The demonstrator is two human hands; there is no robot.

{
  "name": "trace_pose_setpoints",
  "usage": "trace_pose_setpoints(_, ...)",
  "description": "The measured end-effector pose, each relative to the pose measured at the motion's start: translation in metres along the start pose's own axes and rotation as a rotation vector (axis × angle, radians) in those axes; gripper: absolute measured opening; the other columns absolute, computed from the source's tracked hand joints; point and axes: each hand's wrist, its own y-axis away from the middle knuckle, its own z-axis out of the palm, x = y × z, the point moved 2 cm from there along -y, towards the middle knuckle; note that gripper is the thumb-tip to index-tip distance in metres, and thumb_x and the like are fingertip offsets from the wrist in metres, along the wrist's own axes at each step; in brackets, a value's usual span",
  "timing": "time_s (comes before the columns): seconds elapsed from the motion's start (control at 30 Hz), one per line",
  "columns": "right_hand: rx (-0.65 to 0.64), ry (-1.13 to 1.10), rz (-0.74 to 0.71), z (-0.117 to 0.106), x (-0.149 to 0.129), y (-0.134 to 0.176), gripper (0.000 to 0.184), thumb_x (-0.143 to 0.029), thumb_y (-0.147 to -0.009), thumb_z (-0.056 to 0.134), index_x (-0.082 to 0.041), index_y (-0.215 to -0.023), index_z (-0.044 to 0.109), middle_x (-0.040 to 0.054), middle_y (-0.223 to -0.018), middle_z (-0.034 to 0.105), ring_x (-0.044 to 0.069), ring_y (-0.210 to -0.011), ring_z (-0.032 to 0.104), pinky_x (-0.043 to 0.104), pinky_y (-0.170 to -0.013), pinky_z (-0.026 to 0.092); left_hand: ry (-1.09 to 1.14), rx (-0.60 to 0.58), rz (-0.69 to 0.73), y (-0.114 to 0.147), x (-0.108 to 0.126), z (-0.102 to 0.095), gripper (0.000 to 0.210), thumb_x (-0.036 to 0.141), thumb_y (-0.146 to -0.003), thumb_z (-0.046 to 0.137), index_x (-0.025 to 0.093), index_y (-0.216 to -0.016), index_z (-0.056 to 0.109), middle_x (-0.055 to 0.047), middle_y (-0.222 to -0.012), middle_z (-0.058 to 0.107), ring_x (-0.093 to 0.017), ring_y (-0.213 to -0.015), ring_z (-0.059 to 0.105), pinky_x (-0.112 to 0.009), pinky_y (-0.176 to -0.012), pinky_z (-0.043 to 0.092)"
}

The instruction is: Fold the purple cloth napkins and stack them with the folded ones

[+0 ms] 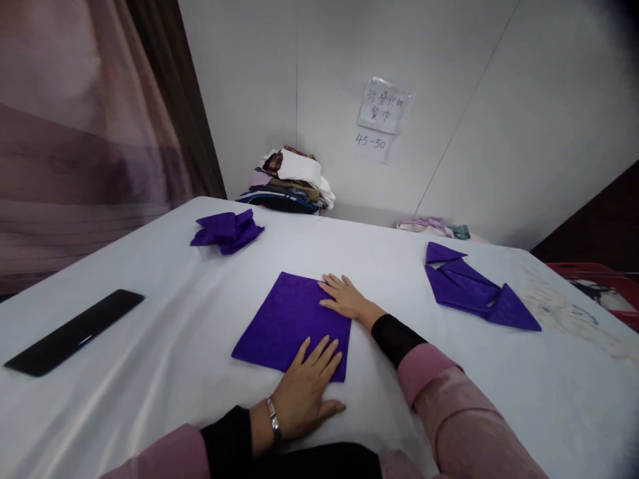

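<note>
A purple cloth napkin (284,319), folded into a flat four-sided shape, lies on the white-covered table (190,346) in front of me. My left hand (307,392) rests on its near edge, fingers spread and pointing away from me, thumb out to the right. On the far right part of the napkin lies my right hand (344,296), fingers stretched out to the left. Both palms face down, and neither hand grips the cloth. A bracelet (274,419) circles my left wrist.
A crumpled purple cloth (227,229) sits at the far left. To the right are folded purple cloths (469,286). A long black strip (74,329) lies on the left. Stacked clothes (292,179) stand behind the table, below a paper sign (382,106) on the wall. A red crate (599,286) is at right.
</note>
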Motion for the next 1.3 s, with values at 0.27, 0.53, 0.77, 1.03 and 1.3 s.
trace_pose_setpoints(0.27, 0.022, -0.017, 0.147, 0.002, 0.036, -0.023, 0.071, -0.065, -0.088, 0.017, -0.02, -0.144, 0.022, 0.007, -0.152, 0.014, 0.02, -0.139, 0.007, 0.043, -0.11, 0.002, 0.001, 0.007, 0.002, -0.001, 0.001, -0.001, 0.073, 0.065, -0.083, 0.037, 0.024, -0.142, 0.025, -0.008, -0.149, 0.025, -0.028, -0.138, 0.017, -0.054, -0.11, 0.012)
trace_pose_setpoints(0.53, 0.269, -0.198, 0.544, -0.013, 0.05, -0.022, 0.065, -0.05, -0.093, 0.006, -0.012, -0.143, 0.024, 0.0124, -0.149, 0.022, 0.023, -0.138, 0.016, 0.045, -0.11, 0.014, 0.065, -0.029, -0.019, 0.0, 0.005, -0.005, 0.075, 0.063, -0.082, 0.041, 0.022, -0.142, 0.025, -0.01, -0.149, 0.024, -0.028, -0.138, 0.014, -0.055, -0.11, 0.008)
trace_pose_setpoints(0.77, 0.252, -0.254, 0.162, 0.014, -0.048, 0.052, 0.056, -0.049, -0.093, 0.026, -0.022, -0.142, 0.029, 0.006, -0.148, 0.026, 0.02, -0.138, 0.016, 0.047, -0.111, 0.013, 0.098, 0.051, -0.048, 0.006, -0.004, -0.022, 0.076, 0.053, -0.083, 0.048, 0.019, -0.143, 0.019, -0.01, -0.148, 0.027, -0.025, -0.137, 0.02, -0.048, -0.111, 0.019)
trace_pose_setpoints(1.03, -0.016, -0.036, -0.045, 0.042, -0.11, 0.115, 0.074, -0.06, -0.087, 0.035, -0.017, -0.145, 0.019, 0.0103, -0.151, 0.015, 0.027, -0.139, 0.01, 0.052, -0.111, 0.008, -0.207, 0.194, -0.269, 0.058, -0.069, -0.029, 0.071, 0.062, -0.085, 0.036, 0.016, -0.138, 0.034, -0.013, -0.143, 0.036, -0.028, -0.134, 0.029, -0.049, -0.108, 0.021)
trace_pose_setpoints(1.3, -0.088, -0.023, -0.027, 0.044, -0.109, 0.112, 0.073, -0.059, -0.087, 0.035, -0.019, -0.145, 0.014, 0.0072, -0.152, 0.009, 0.025, -0.139, 0.006, 0.05, -0.111, 0.006, -0.228, 0.143, -0.418, 0.075, -0.083, -0.032, 0.072, 0.066, -0.083, 0.032, 0.021, -0.139, 0.034, -0.008, -0.146, 0.032, -0.028, -0.135, 0.026, -0.049, -0.108, 0.017)
